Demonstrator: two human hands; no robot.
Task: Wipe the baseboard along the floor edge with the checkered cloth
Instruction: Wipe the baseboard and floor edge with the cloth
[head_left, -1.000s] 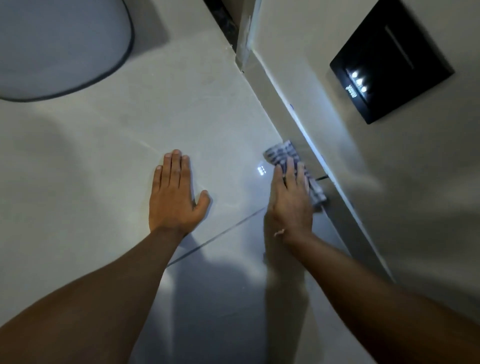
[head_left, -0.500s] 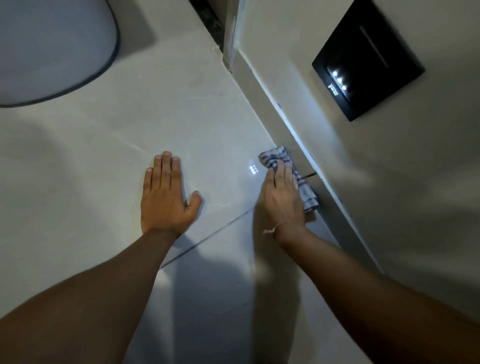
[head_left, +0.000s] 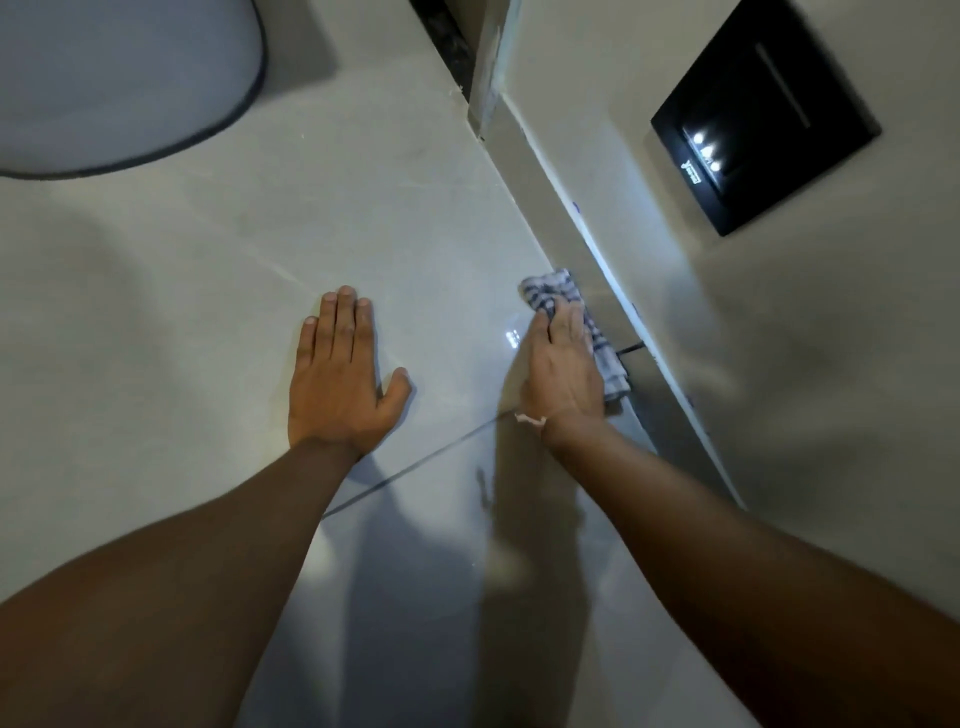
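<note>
A grey baseboard (head_left: 550, 208) runs diagonally along the foot of the pale wall, from a door frame at the top down to the lower right. The checkered cloth (head_left: 550, 291), grey and white, is bunched against the baseboard where it meets the floor. My right hand (head_left: 563, 369) lies over the cloth and presses it to the baseboard; only the cloth's far end and right edge show. My left hand (head_left: 337, 379) rests flat on the floor tile, fingers together, holding nothing.
A black wall panel (head_left: 763, 119) with small white lights sits on the wall above the baseboard. A round white object with a dark rim (head_left: 119, 78) fills the upper left. A dark tile joint (head_left: 415, 467) crosses the glossy floor below my hands.
My right hand and the cloth have slid a little farther along the baseboard, away from me. My left hand stays planted on the floor.
</note>
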